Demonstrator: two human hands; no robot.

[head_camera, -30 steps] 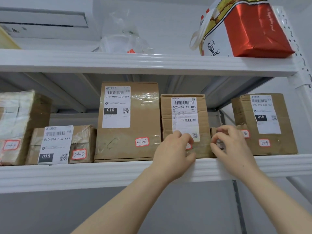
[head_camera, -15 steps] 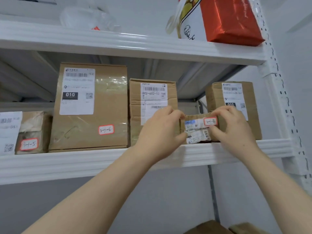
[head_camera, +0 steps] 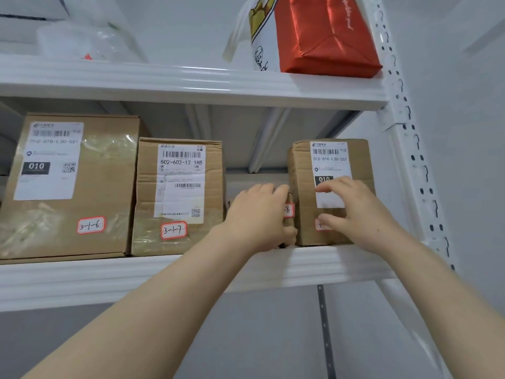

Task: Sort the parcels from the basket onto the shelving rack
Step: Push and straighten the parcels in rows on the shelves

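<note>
A small brown parcel [head_camera: 288, 210] with a red-edged tag ending in "-8" sits on the middle shelf [head_camera: 82, 277], in the gap between the 3-1-7 box [head_camera: 177, 195] and the right-hand box [head_camera: 328, 160]. My left hand [head_camera: 257, 217] covers most of it, fingers over its top and thumb at its lower right corner. My right hand [head_camera: 352, 212] is off the parcel, its fingers loosely spread in front of the right-hand box and hiding that box's tag. The basket is out of view.
The tall 3-1-6 box [head_camera: 71, 184] stands at the left of the same shelf. On the top shelf lie a red wrapped package [head_camera: 325, 34], a printed bag [head_camera: 259, 42] and clear plastic [head_camera: 82, 42]. The rack's perforated upright [head_camera: 410, 149] stands at the right.
The small parcel, held by both hands at the shelf's front edge, now sits back in the gap. My right hand has let go and shifted right, in front of the neighbouring box.
</note>
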